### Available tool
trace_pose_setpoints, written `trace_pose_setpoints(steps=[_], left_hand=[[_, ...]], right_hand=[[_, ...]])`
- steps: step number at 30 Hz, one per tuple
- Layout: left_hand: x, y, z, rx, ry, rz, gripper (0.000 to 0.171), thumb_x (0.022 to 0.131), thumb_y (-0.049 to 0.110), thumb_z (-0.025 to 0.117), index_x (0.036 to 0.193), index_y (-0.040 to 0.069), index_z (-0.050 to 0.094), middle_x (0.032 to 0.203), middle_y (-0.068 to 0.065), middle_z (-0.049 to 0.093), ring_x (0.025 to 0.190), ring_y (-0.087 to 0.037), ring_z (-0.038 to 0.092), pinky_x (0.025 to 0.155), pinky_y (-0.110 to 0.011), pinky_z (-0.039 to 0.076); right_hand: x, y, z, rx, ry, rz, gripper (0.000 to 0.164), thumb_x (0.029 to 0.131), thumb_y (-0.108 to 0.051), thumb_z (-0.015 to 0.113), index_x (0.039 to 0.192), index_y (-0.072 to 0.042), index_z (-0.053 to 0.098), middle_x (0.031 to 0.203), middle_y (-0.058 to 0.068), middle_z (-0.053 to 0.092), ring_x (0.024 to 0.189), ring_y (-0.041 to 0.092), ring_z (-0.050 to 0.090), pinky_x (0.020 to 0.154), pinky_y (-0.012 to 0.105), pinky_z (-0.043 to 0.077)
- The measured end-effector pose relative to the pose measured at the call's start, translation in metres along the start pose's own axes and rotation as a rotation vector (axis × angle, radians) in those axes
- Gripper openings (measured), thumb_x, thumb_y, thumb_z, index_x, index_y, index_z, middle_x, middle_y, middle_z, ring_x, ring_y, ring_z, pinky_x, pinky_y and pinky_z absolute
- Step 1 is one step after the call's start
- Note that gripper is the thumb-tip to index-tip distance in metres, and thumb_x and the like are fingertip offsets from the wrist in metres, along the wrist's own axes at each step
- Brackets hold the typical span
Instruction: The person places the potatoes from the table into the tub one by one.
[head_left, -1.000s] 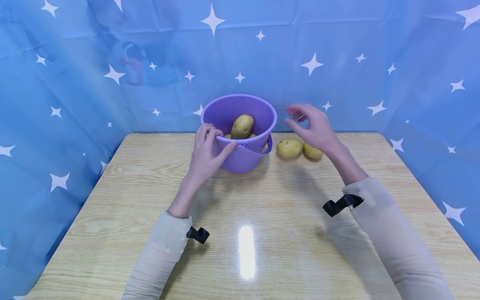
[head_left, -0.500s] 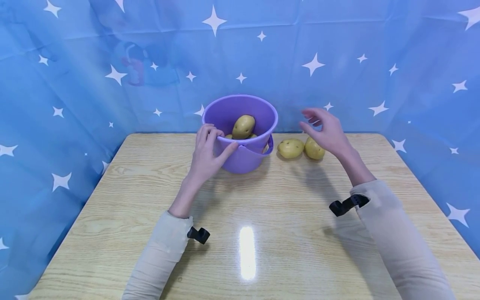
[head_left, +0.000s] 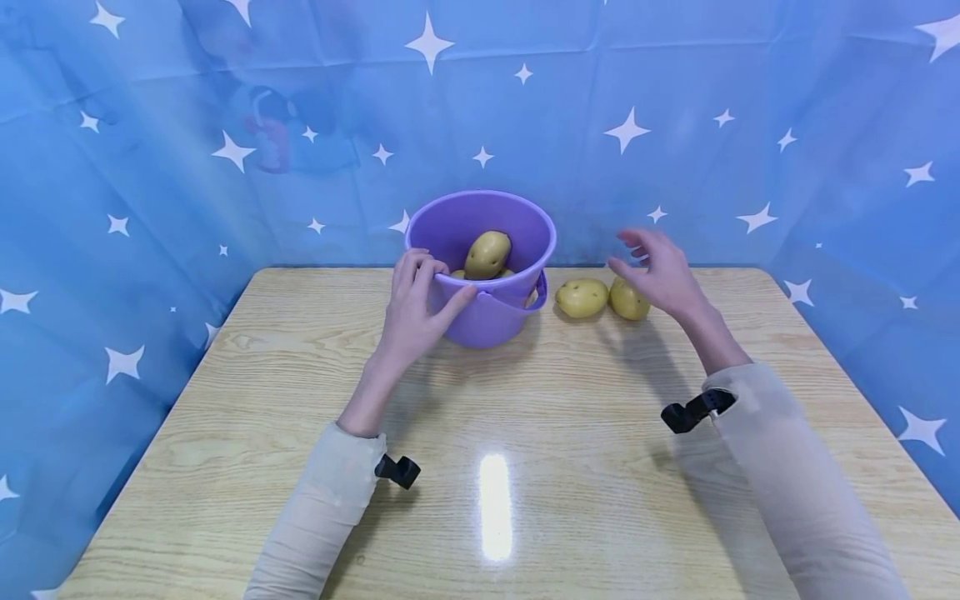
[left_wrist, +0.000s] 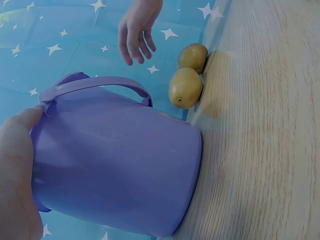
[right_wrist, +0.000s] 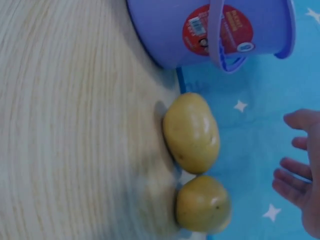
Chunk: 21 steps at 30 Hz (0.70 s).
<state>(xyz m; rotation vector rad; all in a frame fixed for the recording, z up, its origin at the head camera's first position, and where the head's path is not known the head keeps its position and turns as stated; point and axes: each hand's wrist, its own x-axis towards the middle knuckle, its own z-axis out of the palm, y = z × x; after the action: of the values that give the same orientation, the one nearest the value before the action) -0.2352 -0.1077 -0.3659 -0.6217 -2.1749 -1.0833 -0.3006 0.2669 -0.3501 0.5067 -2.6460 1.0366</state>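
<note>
A purple bucket (head_left: 483,321) stands upright at the back of the table, its handle (left_wrist: 100,84) hanging down on the right side. My left hand (head_left: 411,312) grips the bucket's near-left rim, fingers over the edge and thumb along the outside. Several potatoes lie inside, and the topmost potato (head_left: 487,255) shows plainly. To the bucket's right, one potato (head_left: 582,298) lies on the table beside another potato (head_left: 628,300). Above and just right of that second one is my right hand (head_left: 660,271), holding nothing, its fingers loosely bent. The right wrist view shows both table potatoes below the hand.
The wood-grain table (head_left: 360,517) reaches back to a blue curtain (head_left: 675,75) with white stars. A red label (right_wrist: 240,30) is on the bucket's right side. Black camera mounts sit on both sleeves.
My right hand has moved right, away from the bucket, and then lowered slightly toward the two table potatoes. My left hand and the bucket have stayed put.
</note>
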Motion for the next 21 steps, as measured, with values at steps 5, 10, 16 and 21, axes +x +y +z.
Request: trace_pose_setpoints(steps=[5, 10, 16, 21], left_hand=[[0.0, 0.0, 0.0, 0.002, -0.006, 0.0, 0.04, 0.09, 0.036, 0.075, 0.105, 0.003, 0.058, 0.115, -0.011, 0.048, 0.128, -0.028, 0.038, 0.11, -0.046, 0.031], [0.0, -0.001, 0.0, 0.005, -0.018, -0.013, 0.039, 0.091, 0.038, 0.073, 0.105, 0.004, 0.058, 0.115, -0.011, 0.047, 0.128, -0.027, 0.037, 0.11, -0.046, 0.032], [0.0, 0.0, 0.0, 0.007, -0.019, -0.011, 0.039, 0.092, 0.038, 0.073, 0.105, 0.004, 0.058, 0.115, -0.011, 0.047, 0.129, -0.027, 0.037, 0.11, -0.045, 0.031], [0.0, -0.002, 0.001, 0.005, -0.007, -0.005, 0.039, 0.091, 0.036, 0.075, 0.105, 0.003, 0.058, 0.115, -0.011, 0.048, 0.128, -0.028, 0.037, 0.111, -0.045, 0.03]], right_hand=[[-0.004, 0.009, 0.004, -0.036, -0.031, 0.058, 0.058, 0.098, -0.027, 0.066, 0.145, 0.0, 0.046, 0.139, 0.027, 0.047, 0.119, 0.048, 0.049, 0.099, 0.062, 0.04], [-0.008, 0.016, 0.006, -0.043, -0.039, 0.097, 0.06, 0.098, -0.029, 0.066, 0.146, 0.001, 0.044, 0.142, 0.029, 0.042, 0.123, 0.05, 0.044, 0.1, 0.064, 0.038], [-0.012, 0.026, 0.007, -0.061, -0.072, 0.137, 0.066, 0.097, -0.028, 0.067, 0.149, 0.002, 0.039, 0.145, 0.031, 0.037, 0.126, 0.051, 0.041, 0.101, 0.067, 0.035], [-0.012, 0.037, 0.01, -0.107, -0.123, 0.183, 0.072, 0.096, -0.032, 0.067, 0.151, 0.002, 0.035, 0.149, 0.034, 0.033, 0.132, 0.053, 0.034, 0.104, 0.07, 0.03]])
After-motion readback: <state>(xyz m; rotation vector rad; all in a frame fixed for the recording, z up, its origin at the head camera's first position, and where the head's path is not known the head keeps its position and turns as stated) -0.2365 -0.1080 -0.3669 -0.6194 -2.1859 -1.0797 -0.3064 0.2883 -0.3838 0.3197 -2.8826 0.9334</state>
